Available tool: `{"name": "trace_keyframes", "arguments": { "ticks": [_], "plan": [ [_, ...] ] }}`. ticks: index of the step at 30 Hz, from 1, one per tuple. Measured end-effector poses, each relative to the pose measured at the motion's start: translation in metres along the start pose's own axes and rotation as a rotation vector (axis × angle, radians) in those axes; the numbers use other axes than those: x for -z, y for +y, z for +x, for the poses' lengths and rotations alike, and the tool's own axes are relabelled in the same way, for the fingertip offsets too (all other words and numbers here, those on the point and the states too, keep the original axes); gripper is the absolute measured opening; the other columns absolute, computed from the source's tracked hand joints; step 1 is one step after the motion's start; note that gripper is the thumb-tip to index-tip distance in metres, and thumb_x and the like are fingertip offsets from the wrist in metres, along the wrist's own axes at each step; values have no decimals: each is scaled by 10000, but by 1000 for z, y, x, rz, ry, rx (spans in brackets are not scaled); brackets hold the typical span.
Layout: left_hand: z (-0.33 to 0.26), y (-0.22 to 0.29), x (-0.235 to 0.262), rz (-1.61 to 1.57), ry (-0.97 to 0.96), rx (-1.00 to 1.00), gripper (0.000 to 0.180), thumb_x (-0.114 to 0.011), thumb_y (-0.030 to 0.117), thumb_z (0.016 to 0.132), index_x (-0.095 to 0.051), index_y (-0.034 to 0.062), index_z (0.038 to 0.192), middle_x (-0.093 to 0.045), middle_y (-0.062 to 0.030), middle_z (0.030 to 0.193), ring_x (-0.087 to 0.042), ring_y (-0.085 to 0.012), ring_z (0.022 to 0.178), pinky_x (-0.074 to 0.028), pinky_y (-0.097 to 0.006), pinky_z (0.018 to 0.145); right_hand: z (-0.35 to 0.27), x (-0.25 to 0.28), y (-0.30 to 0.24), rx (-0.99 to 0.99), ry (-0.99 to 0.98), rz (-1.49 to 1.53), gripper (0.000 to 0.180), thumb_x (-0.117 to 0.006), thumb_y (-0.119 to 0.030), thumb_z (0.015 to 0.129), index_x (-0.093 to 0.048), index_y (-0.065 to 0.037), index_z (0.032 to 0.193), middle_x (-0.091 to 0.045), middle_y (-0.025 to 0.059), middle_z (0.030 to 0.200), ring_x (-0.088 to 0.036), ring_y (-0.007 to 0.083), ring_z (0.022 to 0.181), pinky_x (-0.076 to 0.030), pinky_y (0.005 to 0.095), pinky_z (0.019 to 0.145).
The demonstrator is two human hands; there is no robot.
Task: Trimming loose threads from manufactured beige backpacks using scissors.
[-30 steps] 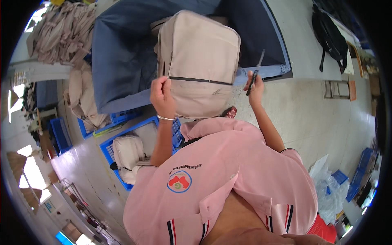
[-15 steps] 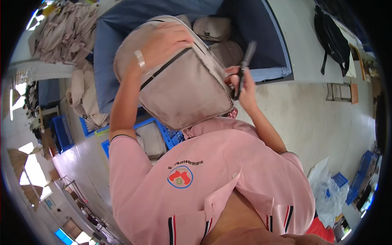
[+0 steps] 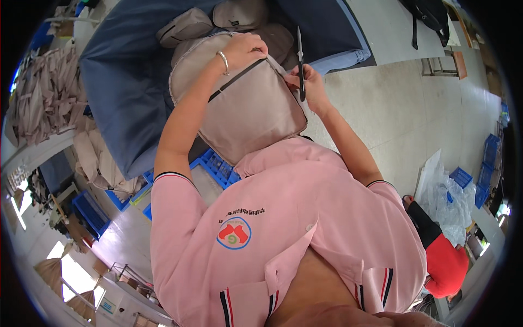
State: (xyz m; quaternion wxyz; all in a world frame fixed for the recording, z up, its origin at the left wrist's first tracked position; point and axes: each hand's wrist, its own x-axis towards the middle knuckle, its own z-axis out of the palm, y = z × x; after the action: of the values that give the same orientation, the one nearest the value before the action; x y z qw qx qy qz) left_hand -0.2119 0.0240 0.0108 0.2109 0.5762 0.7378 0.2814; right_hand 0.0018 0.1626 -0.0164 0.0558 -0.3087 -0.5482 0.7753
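Observation:
A beige backpack (image 3: pixel 251 111) with a dark zipper line across its front leans against my body over the edge of the blue bin. My left hand (image 3: pixel 246 50), with a bracelet at the wrist, is closed at the upper corner of its front pocket, fingers curled onto the fabric. My right hand (image 3: pixel 312 90) grips a pair of scissors (image 3: pixel 302 73) with black handles, the blades pointing up and away from me. Thumb and fingertips of that hand also touch the backpack's right side edge. What exactly lies between my left fingertips is too small to make out.
The large blue fabric bin (image 3: pixel 122 92) holds several beige bags (image 3: pixel 239 13). Blue crates (image 3: pixel 218 169) stand below the backpack on the left, beside piled beige pieces (image 3: pixel 101 155). A black bag (image 3: pixel 427 19) lies at far right. A person in red (image 3: pixel 447 264) is at lower right.
My left hand has moved from the backpack's upper panel to the pocket corner and curled. The backpack is turned slightly and the scissors stand more upright. The person in red shows more fully.

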Motion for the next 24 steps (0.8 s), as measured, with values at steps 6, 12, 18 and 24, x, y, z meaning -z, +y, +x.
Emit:
{"name": "trace_keyframes", "arguments": {
  "ticks": [6,12,18,24],
  "plan": [
    [-1,-10,-2,-105,-20,37,107,-664,142,842,-676,44,883,-623,-58,841,-579,-209,800,-459,-326,727,-48,31,2,199,48,-952,570,-746,-454,780,-526,33,978,-605,173,820,-608,346,720,-499,397,633],
    [1,-12,-4,-160,21,36,100,-681,169,804,-702,80,844,-637,-61,802,-607,-216,772,-479,-325,714,-87,38,14,349,30,-1291,653,-709,-529,784,-474,24,1038,-569,195,1000,-613,377,871,-516,460,711],
    [1,-12,-3,-165,-6,58,99,-681,172,809,-699,83,849,-639,-54,813,-607,-216,778,-478,-328,720,-76,16,8,209,46,-1376,705,-665,-606,787,-466,31,1015,-566,205,1017,-636,383,853,-537,455,655],
    [1,-12,-3,-221,-17,90,104,-680,175,817,-698,80,856,-635,-46,818,-604,-204,780,-475,-320,729,-75,17,21,167,51,-1353,699,-624,-655,798,-451,2,964,-639,225,866,-661,395,709,-535,475,584]
  ]
}}
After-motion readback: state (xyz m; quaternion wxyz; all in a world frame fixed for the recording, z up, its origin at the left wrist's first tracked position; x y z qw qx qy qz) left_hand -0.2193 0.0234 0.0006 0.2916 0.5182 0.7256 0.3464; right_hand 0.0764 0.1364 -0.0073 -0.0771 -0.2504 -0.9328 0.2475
